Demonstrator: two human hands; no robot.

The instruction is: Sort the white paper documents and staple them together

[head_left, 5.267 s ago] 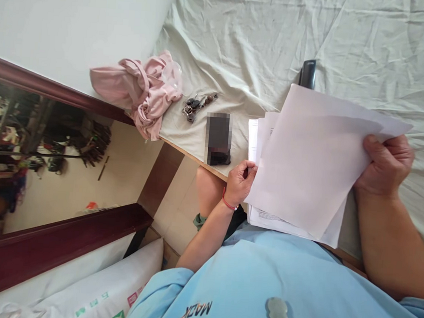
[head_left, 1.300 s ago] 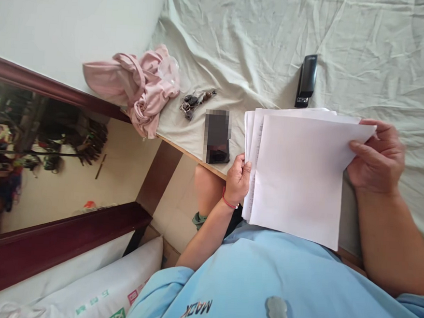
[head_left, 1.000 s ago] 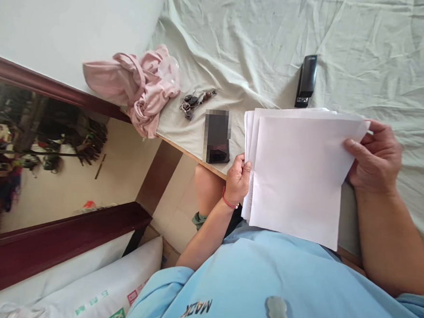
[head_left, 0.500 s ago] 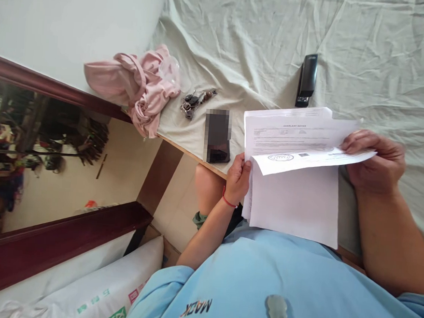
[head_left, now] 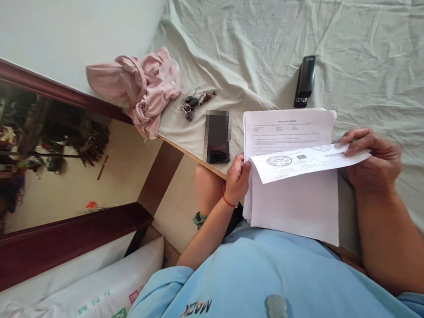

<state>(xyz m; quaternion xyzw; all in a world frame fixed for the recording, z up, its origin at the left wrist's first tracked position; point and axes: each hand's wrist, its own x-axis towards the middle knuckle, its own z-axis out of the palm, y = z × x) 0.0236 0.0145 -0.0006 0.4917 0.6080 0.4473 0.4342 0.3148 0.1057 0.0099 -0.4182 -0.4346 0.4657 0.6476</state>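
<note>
A stack of printed sheets [head_left: 286, 132] rests against my body at the front of the cloth-covered surface. My left hand [head_left: 238, 178], closed, grips the stack's left edge with the thumb on top. In my right hand [head_left: 373, 158] is the right end of a lifted sheet [head_left: 306, 161], pinched between thumb and fingers. This sheet is curled over toward me, showing an oval stamp and a small dark square code. Below it lies the blank lower part of a page [head_left: 296, 203]. Just beyond the papers stands a black stapler [head_left: 305, 81].
A phone [head_left: 218, 152], partly blurred out, lies left of the papers near the table edge. Farther left are a bunch of keys [head_left: 190, 104] and a crumpled pink cloth [head_left: 144, 86]. A dark red framed mirror [head_left: 66, 168] and a white sack [head_left: 105, 282] are at the left.
My right hand has moved slightly to the left and drawn the lifted sheet lower and toward me. More of its stamped face shows now. My left hand has stayed in place.
</note>
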